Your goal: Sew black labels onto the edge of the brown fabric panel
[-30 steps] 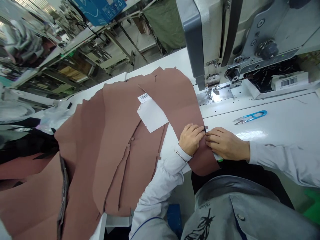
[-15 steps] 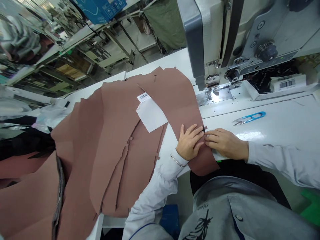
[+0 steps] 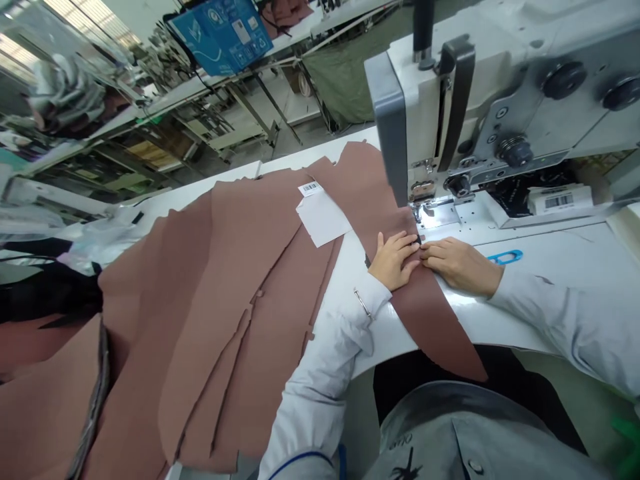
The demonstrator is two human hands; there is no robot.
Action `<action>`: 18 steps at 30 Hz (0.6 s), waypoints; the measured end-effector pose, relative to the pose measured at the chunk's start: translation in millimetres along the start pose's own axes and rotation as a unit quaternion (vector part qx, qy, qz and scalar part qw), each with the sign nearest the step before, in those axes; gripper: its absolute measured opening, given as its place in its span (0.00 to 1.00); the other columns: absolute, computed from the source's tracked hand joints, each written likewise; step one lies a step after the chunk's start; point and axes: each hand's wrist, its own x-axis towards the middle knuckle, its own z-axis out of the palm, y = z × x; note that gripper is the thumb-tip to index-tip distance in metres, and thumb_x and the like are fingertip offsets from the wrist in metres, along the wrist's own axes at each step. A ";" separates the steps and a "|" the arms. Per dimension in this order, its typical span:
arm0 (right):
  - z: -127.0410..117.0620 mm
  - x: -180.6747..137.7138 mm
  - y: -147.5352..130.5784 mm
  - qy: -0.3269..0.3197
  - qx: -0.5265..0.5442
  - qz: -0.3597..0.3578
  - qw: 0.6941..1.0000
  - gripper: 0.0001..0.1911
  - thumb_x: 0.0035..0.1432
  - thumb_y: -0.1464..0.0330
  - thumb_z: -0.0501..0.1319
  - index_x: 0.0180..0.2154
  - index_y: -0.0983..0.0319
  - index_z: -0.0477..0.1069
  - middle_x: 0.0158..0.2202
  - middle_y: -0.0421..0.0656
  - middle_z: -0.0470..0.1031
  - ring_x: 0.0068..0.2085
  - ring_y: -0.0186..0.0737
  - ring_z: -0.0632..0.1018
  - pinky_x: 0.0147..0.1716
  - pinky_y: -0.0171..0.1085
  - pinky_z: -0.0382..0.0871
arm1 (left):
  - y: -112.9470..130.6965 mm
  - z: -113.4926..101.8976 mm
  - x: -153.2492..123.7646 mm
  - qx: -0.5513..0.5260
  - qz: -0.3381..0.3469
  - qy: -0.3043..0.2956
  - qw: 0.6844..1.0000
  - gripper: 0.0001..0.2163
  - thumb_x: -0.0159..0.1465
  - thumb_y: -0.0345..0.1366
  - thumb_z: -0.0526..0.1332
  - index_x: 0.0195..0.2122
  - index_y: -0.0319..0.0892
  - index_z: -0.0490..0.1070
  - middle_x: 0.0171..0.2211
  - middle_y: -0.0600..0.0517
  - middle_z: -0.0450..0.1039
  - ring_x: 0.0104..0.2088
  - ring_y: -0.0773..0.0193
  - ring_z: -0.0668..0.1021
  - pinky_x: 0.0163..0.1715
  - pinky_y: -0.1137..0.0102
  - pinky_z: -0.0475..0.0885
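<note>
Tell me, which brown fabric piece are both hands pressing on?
The narrow brown fabric strip beside the sewing machine; the other pieces lie stacked leftward, untouched.

Bright, even light; needle lamp glares on the sewing machine (image 3: 500,107); edges warped

White long sleeves w/ thin blue trim, grey button top w/ black feather print, metal bracelet (image 3: 363,303) on left wrist.

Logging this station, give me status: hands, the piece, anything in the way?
Left hand flat on brown fabric piece. Right hand fingers at its edge beside a small black tab. Piece lies just short of presser foot. Blue snips behind right hand.
</note>
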 end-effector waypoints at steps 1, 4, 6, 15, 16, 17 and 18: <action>0.0 0.5 1.7 0.001 -0.003 0.006 1.000 0.12 0.58 0.78 0.51 0.37 0.65 0.72 0.41 0.50 0.73 0.47 0.45 0.71 0.42 0.42 0.65 | -1.4 -0.1 3.3 -0.001 0.004 0.000 1.000 0.14 0.61 0.33 0.61 0.48 0.42 0.69 0.54 0.44 0.67 0.58 0.52 0.64 0.57 0.37 0.45; 0.0 3.0 5.6 0.003 -0.005 0.018 1.000 0.11 0.59 0.78 0.51 0.37 0.66 0.72 0.41 0.50 0.73 0.47 0.45 0.71 0.42 0.42 0.65 | -5.0 -1.2 10.6 -0.002 0.011 0.000 1.000 0.14 0.60 0.33 0.61 0.48 0.42 0.69 0.54 0.45 0.67 0.58 0.52 0.65 0.57 0.36 0.46; 0.3 4.4 7.9 0.004 -0.004 0.021 1.000 0.11 0.59 0.78 0.51 0.37 0.66 0.72 0.41 0.50 0.73 0.47 0.45 0.71 0.41 0.42 0.65 | -6.6 -2.1 13.8 -0.003 0.013 -0.001 1.000 0.14 0.60 0.34 0.61 0.48 0.42 0.69 0.54 0.45 0.67 0.58 0.51 0.65 0.57 0.36 0.47; 2.1 8.3 12.8 0.009 0.010 0.038 0.999 0.12 0.58 0.77 0.51 0.37 0.64 0.71 0.40 0.50 0.73 0.46 0.45 0.71 0.41 0.43 0.65 | -13.3 -4.4 21.4 -0.011 0.011 -0.001 1.000 0.14 0.60 0.34 0.62 0.47 0.43 0.70 0.54 0.45 0.68 0.57 0.52 0.66 0.57 0.38 0.47; 2.0 8.8 12.8 0.009 0.010 0.038 0.999 0.12 0.58 0.77 0.51 0.37 0.64 0.71 0.40 0.50 0.73 0.46 0.45 0.71 0.41 0.43 0.65 | -13.7 -4.8 21.7 -0.011 0.014 -0.001 1.000 0.14 0.60 0.34 0.62 0.47 0.43 0.70 0.54 0.45 0.68 0.57 0.52 0.66 0.58 0.38 0.47; 2.0 9.2 12.8 0.009 0.010 0.039 0.999 0.12 0.58 0.77 0.51 0.36 0.64 0.71 0.40 0.50 0.73 0.46 0.45 0.71 0.41 0.43 0.66 | -13.9 -5.3 21.9 -0.010 0.016 0.000 1.000 0.14 0.60 0.34 0.62 0.47 0.43 0.70 0.54 0.45 0.68 0.57 0.52 0.66 0.58 0.38 0.47; 2.1 9.7 12.9 0.011 0.011 0.039 0.999 0.12 0.58 0.77 0.51 0.37 0.64 0.71 0.40 0.50 0.73 0.46 0.45 0.71 0.42 0.43 0.66 | -14.0 -5.8 22.1 -0.009 0.019 0.001 1.000 0.14 0.60 0.34 0.62 0.47 0.43 0.70 0.53 0.44 0.68 0.57 0.52 0.66 0.58 0.38 0.48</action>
